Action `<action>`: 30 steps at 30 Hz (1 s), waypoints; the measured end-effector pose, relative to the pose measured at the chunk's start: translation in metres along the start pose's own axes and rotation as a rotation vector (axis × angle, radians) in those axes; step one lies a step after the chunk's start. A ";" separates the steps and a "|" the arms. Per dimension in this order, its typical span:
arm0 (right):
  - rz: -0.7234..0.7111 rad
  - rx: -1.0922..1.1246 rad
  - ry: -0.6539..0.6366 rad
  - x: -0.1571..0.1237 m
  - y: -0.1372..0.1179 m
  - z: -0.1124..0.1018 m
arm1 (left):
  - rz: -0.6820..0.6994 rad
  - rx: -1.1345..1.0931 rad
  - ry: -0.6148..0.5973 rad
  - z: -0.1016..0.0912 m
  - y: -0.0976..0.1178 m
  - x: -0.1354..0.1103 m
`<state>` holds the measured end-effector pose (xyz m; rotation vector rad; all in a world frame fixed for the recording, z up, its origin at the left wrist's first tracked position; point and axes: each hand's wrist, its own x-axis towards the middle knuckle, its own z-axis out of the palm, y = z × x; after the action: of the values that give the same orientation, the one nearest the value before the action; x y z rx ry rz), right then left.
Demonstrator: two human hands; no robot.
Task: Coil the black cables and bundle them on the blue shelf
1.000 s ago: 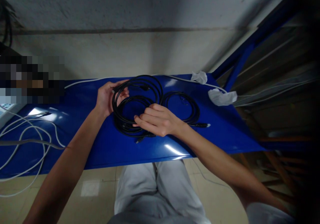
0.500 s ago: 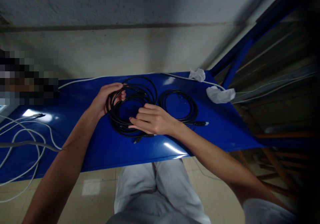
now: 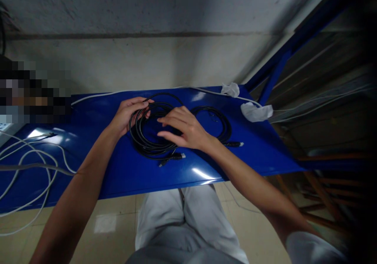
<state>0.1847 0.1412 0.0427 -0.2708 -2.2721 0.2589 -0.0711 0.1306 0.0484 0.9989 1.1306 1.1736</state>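
Note:
A coil of black cable (image 3: 153, 149) lies on the blue table, with its connector ends (image 3: 177, 156) at the near side. My left hand (image 3: 129, 114) grips the coil's upper left, thumb on top and fingers wrapped round the loops. Over the right part of the same coil is my right hand (image 3: 188, 130), its thumb apart from the fingers and no cable visibly gripped. The back of that hand hides some loops, so whether it touches them I cannot tell. Just right of it rests a second black cable coil (image 3: 226, 124), with a plug (image 3: 235, 144) at its near edge.
White cables (image 3: 48, 169) sprawl over the left side of the blue table (image 3: 123, 185). Crumpled white wrappings (image 3: 257, 112) sit at the right along a white cable (image 3: 206, 90) by the wall (image 3: 132, 63). A blue frame bar (image 3: 272, 77) rises behind the right corner.
My right hand has moved up from the coil's near side and its fingers have spread. The connectors beneath it now show. My left hand keeps its hold on the coil.

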 end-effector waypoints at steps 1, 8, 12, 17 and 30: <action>0.078 0.001 0.046 0.004 0.006 -0.002 | 0.010 -0.001 0.001 -0.001 -0.001 0.000; 0.489 0.304 0.015 0.036 0.051 -0.001 | 0.075 -0.064 0.041 0.004 -0.001 0.000; 0.602 0.424 -0.025 0.029 0.053 0.008 | 0.065 -0.094 0.069 0.010 -0.001 0.000; 0.703 0.586 0.046 0.018 0.047 0.012 | 0.075 -0.124 0.106 0.015 -0.006 0.002; 0.905 1.061 0.173 0.018 0.031 0.016 | 0.013 -0.149 0.180 0.023 -0.004 -0.001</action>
<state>0.1644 0.1740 0.0364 -0.6769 -1.4228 1.7244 -0.0479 0.1291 0.0482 0.7997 1.1599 1.3590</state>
